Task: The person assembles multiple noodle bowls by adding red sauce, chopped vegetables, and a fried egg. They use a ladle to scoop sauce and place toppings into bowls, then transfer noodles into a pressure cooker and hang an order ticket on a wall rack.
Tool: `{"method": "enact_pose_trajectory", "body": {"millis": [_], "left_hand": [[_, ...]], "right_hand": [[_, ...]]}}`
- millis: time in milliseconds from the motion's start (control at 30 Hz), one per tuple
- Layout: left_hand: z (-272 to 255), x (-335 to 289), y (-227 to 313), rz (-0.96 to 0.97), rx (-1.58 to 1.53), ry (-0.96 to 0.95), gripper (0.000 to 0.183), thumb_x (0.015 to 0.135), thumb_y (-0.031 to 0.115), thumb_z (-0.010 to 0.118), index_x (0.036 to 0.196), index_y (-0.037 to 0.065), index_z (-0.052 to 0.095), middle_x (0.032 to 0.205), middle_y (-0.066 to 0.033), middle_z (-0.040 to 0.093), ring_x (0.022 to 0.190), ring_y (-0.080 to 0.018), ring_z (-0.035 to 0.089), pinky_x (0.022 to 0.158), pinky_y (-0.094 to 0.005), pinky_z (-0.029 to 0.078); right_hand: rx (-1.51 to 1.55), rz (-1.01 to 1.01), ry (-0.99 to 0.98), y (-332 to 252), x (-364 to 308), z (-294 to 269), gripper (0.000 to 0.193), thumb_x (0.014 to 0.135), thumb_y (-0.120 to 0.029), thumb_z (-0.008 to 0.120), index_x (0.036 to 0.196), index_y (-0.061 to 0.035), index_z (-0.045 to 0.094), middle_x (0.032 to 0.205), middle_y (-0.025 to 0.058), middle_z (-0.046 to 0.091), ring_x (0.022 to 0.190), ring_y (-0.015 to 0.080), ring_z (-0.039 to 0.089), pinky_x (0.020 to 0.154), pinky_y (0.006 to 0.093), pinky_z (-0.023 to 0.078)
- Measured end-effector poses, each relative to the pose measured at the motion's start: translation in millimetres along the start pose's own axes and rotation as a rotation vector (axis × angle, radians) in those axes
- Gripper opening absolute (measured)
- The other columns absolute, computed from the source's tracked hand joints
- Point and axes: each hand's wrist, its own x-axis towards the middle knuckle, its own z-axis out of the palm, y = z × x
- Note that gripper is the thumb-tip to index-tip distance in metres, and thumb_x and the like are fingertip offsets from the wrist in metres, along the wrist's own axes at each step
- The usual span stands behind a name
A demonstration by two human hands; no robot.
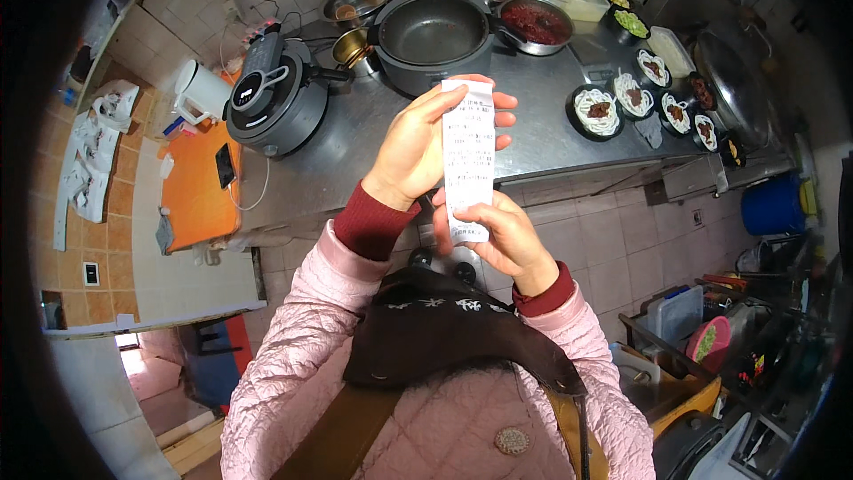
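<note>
A long white paper receipt (469, 156) is held upright before me, its printed side facing up. My left hand (413, 144) grips its upper end, with the thumb on the front and the fingers behind the paper. My right hand (505, 236) pinches its lower end, thumb across the front. Beyond the receipt, on the steel counter (373, 138), stands an electric cooker with a dark round pan (434, 28). Right of it, several black bowls hold white noodles topped with brown sauce, the nearest bowl (597, 113) among them.
A second cooker (280, 98) and a white jug (201, 91) stand left, near an orange board (197, 191) with a phone (224, 166). A pan of red sauce (535, 25) sits at the back. Right are a blue bucket (771, 204) and a pink basin (709, 342).
</note>
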Motion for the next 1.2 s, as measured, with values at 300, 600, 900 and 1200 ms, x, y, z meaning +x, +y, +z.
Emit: {"method": "enact_pose_trajectory", "body": {"millis": [300,600,900,1200], "left_hand": [[-17,4,16,-0.049,0.037,-0.115,0.064,0.104,0.05,0.025,0.138,-0.002,0.043,0.13,-0.0238,0.055,0.11,-0.0308,0.061,0.095,-0.0452,0.051],[-34,-11,27,-0.005,0.086,-0.153,0.074,0.102,0.058,0.018,0.141,0.0,0.041,0.127,-0.0198,0.058,0.11,-0.0289,0.061,0.093,-0.0409,0.052],[-50,-19,42,0.008,0.044,-0.111,0.063,0.103,0.053,0.029,0.138,0.002,0.043,0.119,-0.0155,0.061,0.1,-0.0228,0.063,0.087,-0.0394,0.053],[-64,-16,47,-0.016,-0.019,-0.096,0.053,0.103,0.047,0.041,0.128,0.001,0.052,0.121,-0.0164,0.062,0.101,-0.0225,0.063,0.088,-0.0353,0.052]], "right_hand": [[0.003,-0.021,0.082,6,17,23,0.031,0.092,-0.01,0.05,0.117,0.0063,0.053,0.082,0.012,0.059,0.064,0.0183,0.054,0.063,0.0319,0.046],[0.025,-0.029,0.118,15,37,42,0.03,0.09,-0.007,0.047,0.116,0.0079,0.053,0.084,0.0144,0.059,0.065,0.0198,0.054,0.063,0.0335,0.047],[-0.035,-0.012,0.149,27,58,55,0.039,0.081,-0.004,0.046,0.117,0.0104,0.05,0.083,0.0194,0.059,0.065,0.0263,0.058,0.065,0.0367,0.052],[-0.055,0.013,0.161,33,66,59,0.042,0.081,-0.003,0.042,0.119,0.0128,0.05,0.095,0.0265,0.065,0.078,0.0347,0.067,0.073,0.0409,0.057]]}}
